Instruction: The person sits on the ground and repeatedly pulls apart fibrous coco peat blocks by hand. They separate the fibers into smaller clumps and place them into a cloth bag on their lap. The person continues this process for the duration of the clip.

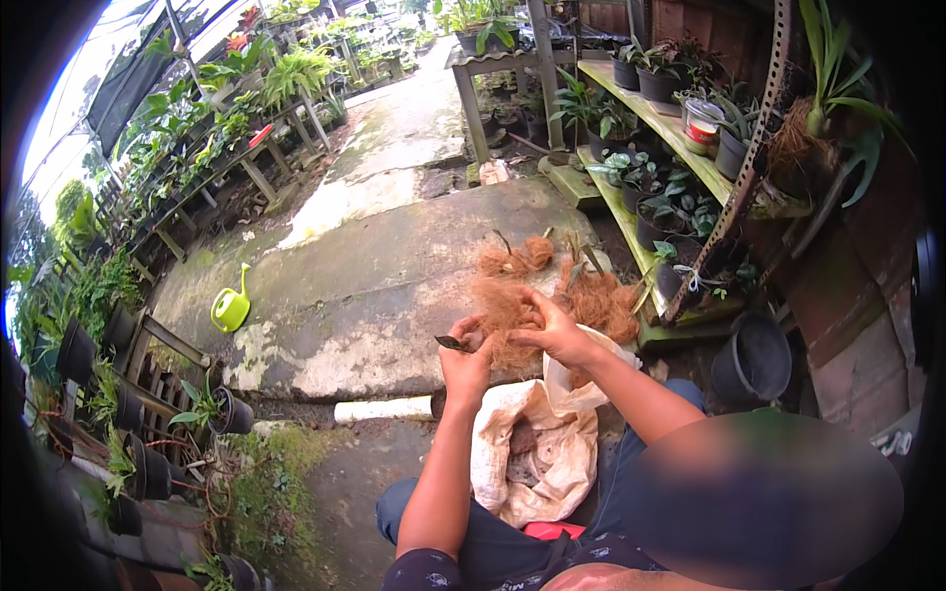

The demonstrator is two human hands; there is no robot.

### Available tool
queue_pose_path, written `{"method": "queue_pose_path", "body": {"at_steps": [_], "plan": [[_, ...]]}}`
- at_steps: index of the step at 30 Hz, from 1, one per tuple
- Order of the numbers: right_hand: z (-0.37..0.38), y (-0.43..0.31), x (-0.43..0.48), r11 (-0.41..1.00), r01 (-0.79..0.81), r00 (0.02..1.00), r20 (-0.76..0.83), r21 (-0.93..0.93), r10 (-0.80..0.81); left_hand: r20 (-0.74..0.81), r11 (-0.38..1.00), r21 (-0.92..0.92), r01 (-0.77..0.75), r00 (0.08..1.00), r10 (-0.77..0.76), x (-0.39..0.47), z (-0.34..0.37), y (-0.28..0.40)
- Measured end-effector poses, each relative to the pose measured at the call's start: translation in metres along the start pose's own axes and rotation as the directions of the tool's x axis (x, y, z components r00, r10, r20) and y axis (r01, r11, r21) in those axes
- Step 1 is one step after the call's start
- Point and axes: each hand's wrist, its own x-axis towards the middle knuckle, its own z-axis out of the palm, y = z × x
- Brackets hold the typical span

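My left hand (pixel 465 362) grips a small plant seedling whose dark leaf (pixel 448 342) sticks out over the thumb. Its roots are mostly hidden by the fingers and by a loose tuft of brown coconut fibre (pixel 502 299). The fingers of my right hand (pixel 558 332) are curled into that same tuft, close beside the left hand. Just beyond, fibre-wrapped plants (pixel 602 303) lie bunched on the concrete slab, and a smaller fibre-wrapped plant (pixel 510 258) lies to their left. Below my hands, an open white woven sack (pixel 491 451) stands between my knees, with brown material inside.
A yellow-green watering can (pixel 233 309) stands on the concrete path (pixel 369 258) at left. Potted plants fill wooden shelves (pixel 665 133) at right and benches (pixel 255 177) at left. An empty black pot (pixel 750 362) sits by my right side. A white pipe piece (pixel 383 409) lies ahead.
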Motion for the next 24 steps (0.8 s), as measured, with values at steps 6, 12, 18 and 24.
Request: {"method": "queue_pose_path", "body": {"at_steps": [6,12,18,24], "plan": [[-0.010,-0.002,0.001,0.966,-0.203,0.977,0.093,0.157,0.190,0.000,0.990,0.135,-0.047,0.999,0.048,-0.008,0.007,0.016],[-0.037,0.005,0.007,0.713,-0.156,0.984,0.168,0.683,0.055,-0.127,0.990,0.129,-0.065,0.988,0.082,0.003,-0.011,0.015],[-0.025,-0.001,0.006,0.857,-0.127,0.990,0.120,0.500,0.077,-0.160,0.996,0.054,-0.064,0.985,0.072,0.003,-0.008,0.019],[-0.024,0.021,0.021,0.979,-0.078,0.982,-0.154,0.187,0.107,-0.183,0.999,0.019,-0.037,0.982,0.040,0.005,-0.005,0.016]]}}
